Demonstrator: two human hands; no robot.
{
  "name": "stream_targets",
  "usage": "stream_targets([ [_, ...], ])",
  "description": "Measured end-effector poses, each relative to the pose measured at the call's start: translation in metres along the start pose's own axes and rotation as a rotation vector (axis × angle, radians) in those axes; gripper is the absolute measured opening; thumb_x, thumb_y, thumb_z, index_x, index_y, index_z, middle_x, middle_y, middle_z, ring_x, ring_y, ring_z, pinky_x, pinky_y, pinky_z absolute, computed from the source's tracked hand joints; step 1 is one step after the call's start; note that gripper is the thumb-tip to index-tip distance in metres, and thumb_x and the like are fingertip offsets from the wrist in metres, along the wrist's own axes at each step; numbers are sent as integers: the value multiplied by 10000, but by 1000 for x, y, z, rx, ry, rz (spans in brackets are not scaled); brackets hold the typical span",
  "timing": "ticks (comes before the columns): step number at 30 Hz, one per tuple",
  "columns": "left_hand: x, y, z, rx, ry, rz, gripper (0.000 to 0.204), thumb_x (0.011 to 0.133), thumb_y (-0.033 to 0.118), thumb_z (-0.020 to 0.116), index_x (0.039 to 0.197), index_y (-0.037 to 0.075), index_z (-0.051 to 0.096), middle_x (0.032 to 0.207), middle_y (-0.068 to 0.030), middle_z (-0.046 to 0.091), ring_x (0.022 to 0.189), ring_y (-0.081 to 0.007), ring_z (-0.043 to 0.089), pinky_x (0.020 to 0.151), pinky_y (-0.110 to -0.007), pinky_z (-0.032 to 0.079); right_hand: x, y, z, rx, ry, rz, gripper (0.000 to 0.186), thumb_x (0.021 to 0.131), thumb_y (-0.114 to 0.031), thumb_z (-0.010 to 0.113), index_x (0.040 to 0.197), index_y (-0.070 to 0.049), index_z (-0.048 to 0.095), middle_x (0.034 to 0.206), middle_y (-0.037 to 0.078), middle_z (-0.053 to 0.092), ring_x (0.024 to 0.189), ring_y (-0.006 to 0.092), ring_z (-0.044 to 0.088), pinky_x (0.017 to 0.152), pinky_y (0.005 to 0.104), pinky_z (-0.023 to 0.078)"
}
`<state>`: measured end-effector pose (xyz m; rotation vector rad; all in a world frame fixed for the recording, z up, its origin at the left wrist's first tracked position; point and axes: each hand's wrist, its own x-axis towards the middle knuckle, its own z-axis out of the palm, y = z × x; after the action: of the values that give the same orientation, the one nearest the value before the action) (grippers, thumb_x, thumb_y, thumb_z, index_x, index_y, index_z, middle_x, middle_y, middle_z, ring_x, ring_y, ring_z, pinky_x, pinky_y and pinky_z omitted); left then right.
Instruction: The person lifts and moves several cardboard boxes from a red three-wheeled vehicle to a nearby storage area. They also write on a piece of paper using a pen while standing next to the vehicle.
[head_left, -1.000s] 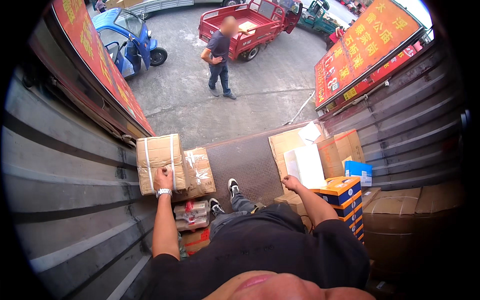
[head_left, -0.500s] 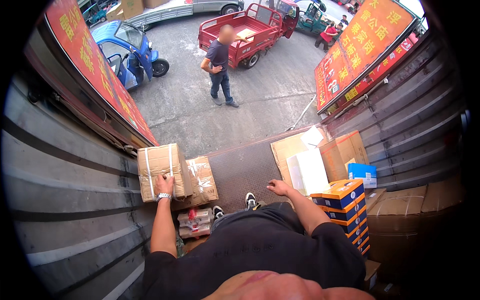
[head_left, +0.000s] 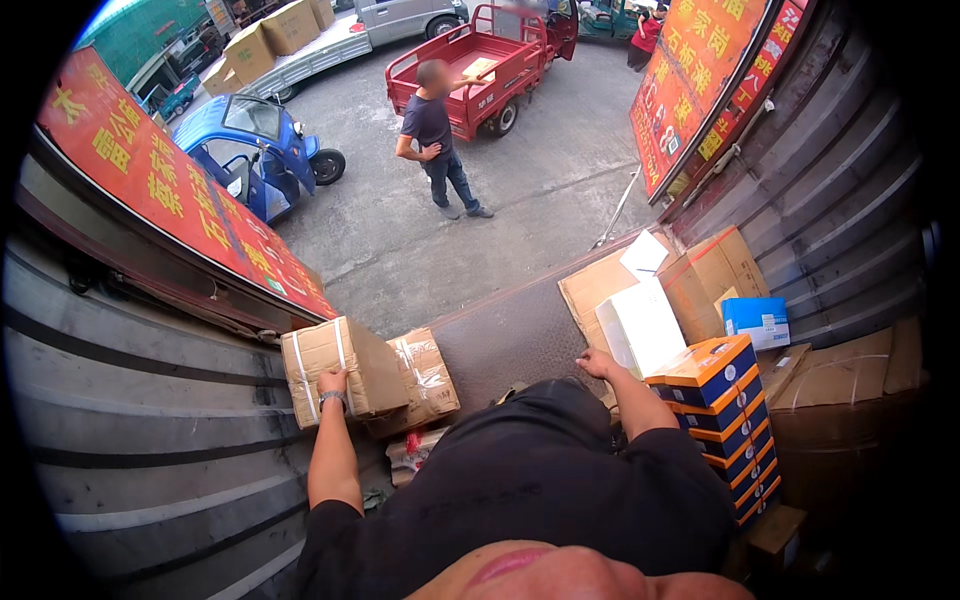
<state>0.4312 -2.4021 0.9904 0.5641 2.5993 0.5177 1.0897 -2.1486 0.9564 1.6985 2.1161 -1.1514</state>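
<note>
Left hand (head_left: pixel 333 383) rests flat, fingers spread, on strapped cardboard box (head_left: pixel 340 378) atop pile by left truck wall. Right hand (head_left: pixel 597 363) grips corner of white box (head_left: pixel 645 328), fingers curled. One-handed hold likely weak; strapped box could tip, slide off taped parcel (head_left: pixel 425 376) beneath.

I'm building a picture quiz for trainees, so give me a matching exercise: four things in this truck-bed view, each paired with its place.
Things:
1. strapped cardboard box
2. white box
3. stack of orange-and-blue boxes
4. small blue box

Places:
A. beside the right hand
B. under the left hand
C. far right, near the metal wall
D. right of the right forearm

Pairs: 1-B, 2-A, 3-D, 4-C
</note>
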Motion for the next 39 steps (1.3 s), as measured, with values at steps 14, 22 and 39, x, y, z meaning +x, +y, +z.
stream_targets([
  [14, -38, 52, -49, 250, -15, -56, 437, 730, 368, 787, 957, -3, 750, 1026, -242, 704, 987, -359, 689, 866, -427, 534, 16, 121, 42, 215, 63, -14, 404, 927, -291, 641, 1151, 44, 639, 809, 104, 671, 676, 177, 615, 621, 320, 511],
  [22, -61, 42, -92, 307, 69, -111, 395, 761, 368, 769, 970, 34, 760, 1027, -232, 706, 982, -357, 689, 868, -435, 538, -5, 85, 19, 458, -54, 79, 450, 948, -298, 626, 1222, 57, 593, 902, 125, 689, 725, 186, 635, 667, 326, 521],
  [39, -96, 122, -196, -340, 300, 235, 217, 691, 168, 727, 734, -42, 691, 683, -76, 673, 622, -148, 598, 615, -299, 483, 20, 55, 2, 93, -2, -58, 458, 929, -326, 629, 1190, 50, 628, 999, 193, 707, 864, 262, 690, 798, 365, 538],
])
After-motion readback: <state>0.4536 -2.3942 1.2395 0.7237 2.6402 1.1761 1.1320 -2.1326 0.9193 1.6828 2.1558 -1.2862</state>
